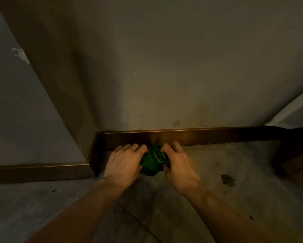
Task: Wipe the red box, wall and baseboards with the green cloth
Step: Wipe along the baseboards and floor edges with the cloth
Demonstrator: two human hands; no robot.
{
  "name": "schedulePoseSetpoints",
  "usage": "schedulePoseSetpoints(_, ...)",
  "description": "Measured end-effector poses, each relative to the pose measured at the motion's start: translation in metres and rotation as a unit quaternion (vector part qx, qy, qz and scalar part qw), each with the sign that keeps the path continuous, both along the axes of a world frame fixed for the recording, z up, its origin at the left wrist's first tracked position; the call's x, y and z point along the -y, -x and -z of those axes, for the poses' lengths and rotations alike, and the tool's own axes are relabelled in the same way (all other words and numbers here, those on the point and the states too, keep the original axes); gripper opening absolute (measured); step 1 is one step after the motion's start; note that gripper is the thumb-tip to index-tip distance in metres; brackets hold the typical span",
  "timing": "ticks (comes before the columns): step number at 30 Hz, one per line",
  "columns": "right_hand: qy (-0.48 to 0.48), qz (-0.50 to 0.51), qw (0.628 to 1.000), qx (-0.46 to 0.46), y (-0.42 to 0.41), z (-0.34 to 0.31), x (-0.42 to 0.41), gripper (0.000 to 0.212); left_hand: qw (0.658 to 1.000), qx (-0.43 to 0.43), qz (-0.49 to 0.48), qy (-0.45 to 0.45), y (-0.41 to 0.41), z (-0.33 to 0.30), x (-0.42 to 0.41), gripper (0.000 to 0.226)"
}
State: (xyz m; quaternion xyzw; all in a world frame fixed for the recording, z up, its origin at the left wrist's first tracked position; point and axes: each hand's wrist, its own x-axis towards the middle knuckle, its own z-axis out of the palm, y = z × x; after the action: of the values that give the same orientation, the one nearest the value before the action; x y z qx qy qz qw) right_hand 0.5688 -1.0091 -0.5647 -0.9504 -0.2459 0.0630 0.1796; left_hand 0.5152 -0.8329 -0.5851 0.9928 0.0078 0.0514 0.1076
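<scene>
A crumpled green cloth (153,161) lies bunched on the floor right in front of the dark brown baseboard (208,136). My left hand (125,161) grips its left side and my right hand (177,163) grips its right side, fingers curled into the folds. Fingertips of both hands almost touch the baseboard. The pale wall (164,67) rises above it, with small marks near its bottom. The baseboard turns a corner at the left and runs on along a nearer wall section (15,111). No red box is in view.
Grey concrete floor (208,199) with a dark stain (227,180) to the right of my hands. A white sheet-like edge (298,113) hangs at the far right above a dark object (296,160). The light is dim.
</scene>
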Motion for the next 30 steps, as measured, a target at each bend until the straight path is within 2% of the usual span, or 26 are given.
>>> schedulePoseSetpoints(8,0.02,-0.008,1.0,0.004,-0.005,0.003,-0.006,0.04,0.998,-0.045,-0.032,-0.026,-0.003,-0.002,0.002,0.048)
schedulePoseSetpoints(15,-0.007,0.002,0.998,-0.057,0.036,-0.045,0.004,0.04,0.991,-0.13,-0.021,-0.02,0.031,-0.059,0.013,0.052)
schedulePoseSetpoints(22,0.009,0.02,0.992,-0.12,0.069,-0.168,0.022,0.045,0.987,-0.163,-0.002,0.003,0.062,-0.186,0.03,0.04)
schedulePoseSetpoints(30,0.025,0.058,0.99,-0.129,0.082,-0.379,0.042,0.047,0.98,-0.194,-0.006,0.038,0.065,-0.397,0.055,0.034)
